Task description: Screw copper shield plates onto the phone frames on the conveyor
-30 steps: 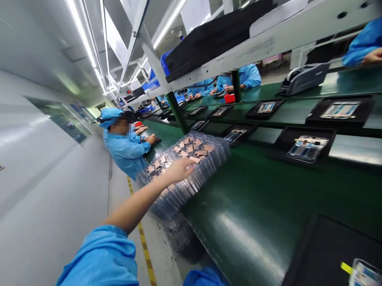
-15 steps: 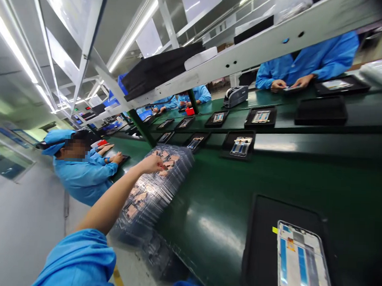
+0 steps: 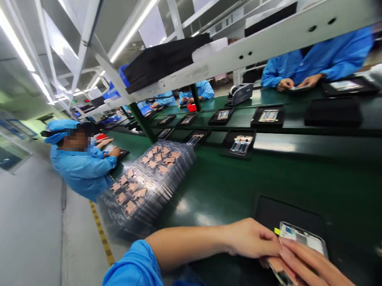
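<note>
Together, the left hand (image 3: 253, 239) and right hand (image 3: 320, 271) close on a phone frame (image 3: 301, 234) low at the right of the view, just above a black mat (image 3: 289, 217) on the green desk (image 3: 226, 195). The left forearm (image 3: 186, 244) stretches nearly level from a blue sleeve (image 3: 131, 269), with the wrist straight and the hand curled round the frame's lower edge. The right hand comes in from the bottom right corner, its fingers (image 3: 303, 259) slanting across the frame's face and hiding part of it; whether the frame touches the mat cannot be told. Beyond the left hand, a stack of clear trays (image 3: 144, 187) holding copper-coloured parts (image 3: 152, 164) lies tilted at the desk's edge, well apart from both hands. Black trays (image 3: 240, 141) carrying phone screens (image 3: 240, 145) sit in rows along the desk. Across it, a co-worker's hands (image 3: 295, 83) rest at a phone (image 3: 299, 87), and another co-worker (image 3: 82, 167) in blue sits at the left.
</note>
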`<state>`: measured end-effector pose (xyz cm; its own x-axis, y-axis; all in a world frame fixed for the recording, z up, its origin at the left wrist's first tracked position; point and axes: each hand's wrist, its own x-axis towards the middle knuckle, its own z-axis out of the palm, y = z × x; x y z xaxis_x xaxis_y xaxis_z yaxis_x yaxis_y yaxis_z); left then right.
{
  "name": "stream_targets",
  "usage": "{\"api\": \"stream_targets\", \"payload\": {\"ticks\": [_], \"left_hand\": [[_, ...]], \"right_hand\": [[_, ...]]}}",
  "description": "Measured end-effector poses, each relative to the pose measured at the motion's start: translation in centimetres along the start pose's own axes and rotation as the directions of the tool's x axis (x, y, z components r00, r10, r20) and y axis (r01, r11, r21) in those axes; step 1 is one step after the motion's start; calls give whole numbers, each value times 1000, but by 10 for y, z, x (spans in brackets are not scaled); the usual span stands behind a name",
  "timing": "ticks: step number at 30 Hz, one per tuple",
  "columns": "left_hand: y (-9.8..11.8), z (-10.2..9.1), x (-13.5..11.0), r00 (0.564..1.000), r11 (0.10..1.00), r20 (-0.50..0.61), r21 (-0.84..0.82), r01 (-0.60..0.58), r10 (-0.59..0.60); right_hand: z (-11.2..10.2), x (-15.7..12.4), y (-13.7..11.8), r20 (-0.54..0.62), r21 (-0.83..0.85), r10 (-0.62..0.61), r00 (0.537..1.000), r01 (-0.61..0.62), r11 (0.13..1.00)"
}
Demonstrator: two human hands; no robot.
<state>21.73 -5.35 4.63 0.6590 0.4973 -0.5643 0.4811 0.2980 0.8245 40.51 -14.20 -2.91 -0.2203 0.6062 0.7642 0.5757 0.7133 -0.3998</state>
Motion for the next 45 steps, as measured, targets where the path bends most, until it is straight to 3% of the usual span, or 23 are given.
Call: {"api": "stream_targets", "payload": {"ticks": [2, 4, 6, 8, 9, 13, 20, 24, 26, 29, 36, 38, 45], "left_hand": [[1, 4, 13, 999, 999, 17, 39, -28, 27], [4, -5, 22, 974, 944, -102, 284, -167, 202], [6, -18, 33, 850, 739, -201, 614, -277, 486], [3, -27, 46, 721, 507, -154, 807, -303, 676], [0, -30, 52, 695, 432, -108, 847, -310, 711], [-8, -24, 74, 696, 313, 4, 891, -328, 719], [13, -7, 93, 653, 279, -40, 922, -267, 756], [13, 7, 78, 618, 148, 66, 946, -289, 783], [7, 17, 65, 627, 62, 183, 935, -348, 757], [-2, 33, 51, 650, 10, 276, 916, -400, 708], [-1, 42, 47, 729, 154, 206, 906, -394, 653], [-1, 40, 43, 721, 162, 231, 888, -430, 653], [-19, 38, 24, 648, 61, 341, 855, -515, 681]], "right_hand": [[-13, 5, -4, -12, -52, 40, 999, -40, 998], [-23, 13, -9, -98, -100, 146, 984, -156, 983], [-28, 20, -11, -225, -142, 261, 939, -296, 944], [-29, 24, -10, -336, -177, 366, 868, -440, 880], [-28, 24, -8, -373, -189, 412, 831, -503, 844], [-22, 15, 4, -404, -156, 531, 745, -628, 763], [-22, 6, 20, -379, -57, 636, 672, -703, 709], [-25, 7, 20, -385, -9, 649, 656, -706, 708], [-26, 6, 19, -394, -6, 680, 618, -742, 670], [-26, 6, 16, -413, -16, 718, 561, -792, 610], [-31, 9, 17, -355, 27, 725, 590, -769, 639], [-31, 8, 20, -291, 9, 737, 610, -769, 639], [-33, 6, 28, -46, -40, 658, 752, -659, 751]]}}
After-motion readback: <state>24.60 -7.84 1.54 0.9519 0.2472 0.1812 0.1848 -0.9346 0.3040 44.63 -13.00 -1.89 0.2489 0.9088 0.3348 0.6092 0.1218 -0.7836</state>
